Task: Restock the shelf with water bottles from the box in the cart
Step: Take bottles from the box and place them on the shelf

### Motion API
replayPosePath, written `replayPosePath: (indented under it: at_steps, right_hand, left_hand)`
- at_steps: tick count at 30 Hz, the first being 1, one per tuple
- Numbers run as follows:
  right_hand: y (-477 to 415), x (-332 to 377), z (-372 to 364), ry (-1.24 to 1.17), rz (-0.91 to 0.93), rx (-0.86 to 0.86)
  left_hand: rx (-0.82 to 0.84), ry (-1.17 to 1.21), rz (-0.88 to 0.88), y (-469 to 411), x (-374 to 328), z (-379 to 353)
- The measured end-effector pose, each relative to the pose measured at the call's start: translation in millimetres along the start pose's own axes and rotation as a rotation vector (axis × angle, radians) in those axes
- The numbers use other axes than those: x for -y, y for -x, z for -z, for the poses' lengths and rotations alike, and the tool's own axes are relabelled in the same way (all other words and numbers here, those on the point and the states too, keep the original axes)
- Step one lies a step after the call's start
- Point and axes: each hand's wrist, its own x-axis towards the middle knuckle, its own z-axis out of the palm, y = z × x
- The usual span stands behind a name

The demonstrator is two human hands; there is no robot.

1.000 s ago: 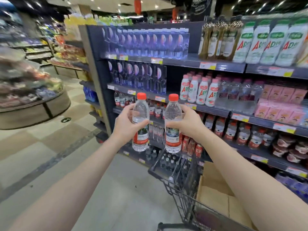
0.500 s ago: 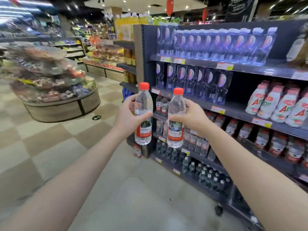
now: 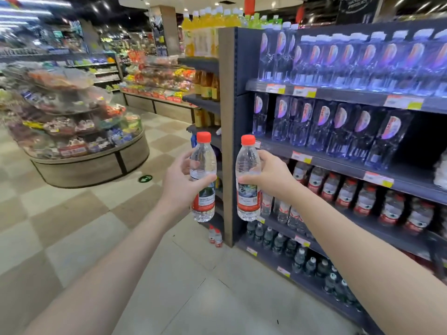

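Store bright, light even, from ceiling lights (image 3: pixel 104 6) at 10 to 12 o'clock. Shadows faint; dark recess in shelf (image 3: pixel 350 95) at 3 o'clock. Violet sheen on tall bottles (image 3: pixel 362 64) at 2 o'clock. Pale sheen on floor (image 3: pixel 237 298) at 6 o'clock. Round display (image 3: pixel 72 117) at 9 o'clock smeared, far aisles soft; centre sharpest. Wide-angle bend: shelf lines curve, edges stretched at 5 and 7 o'clock.

Shelf (image 3: pixel 343 94) cut off at right edge, round display (image 3: pixel 79 171) blurred, price tags (image 3: pixel 301 157) unreadable
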Motion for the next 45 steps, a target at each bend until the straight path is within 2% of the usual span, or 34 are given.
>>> replayPosePath:
  at_steps: [8, 19, 28, 38, 45]
  right_hand:
    - [-137, -24, -24, -0.022, -0.01, -0.04]
    - [-235, -79, -28, 0.045, -0.11, -0.16]
    - [-283, -121, -35, 0.038, -0.319, -0.326]
    - [-303, -207, -43, 0.029, -0.486, -0.441]
    - [-309, -312, -51, 0.069, -0.458, -0.451]
  left_hand:
    - [0.047, -0.061, 0.015, -140, 74, -14]
    - [0.186, -0.045, -0.055, -272, 142, -71]
    - [0.475, 0.052, -0.154, -361, 208, -122]
    - [0.666, 0.127, -0.211, -404, 270, -201]
    - [0.667, 0.112, -0.246, -401, 363, -281]
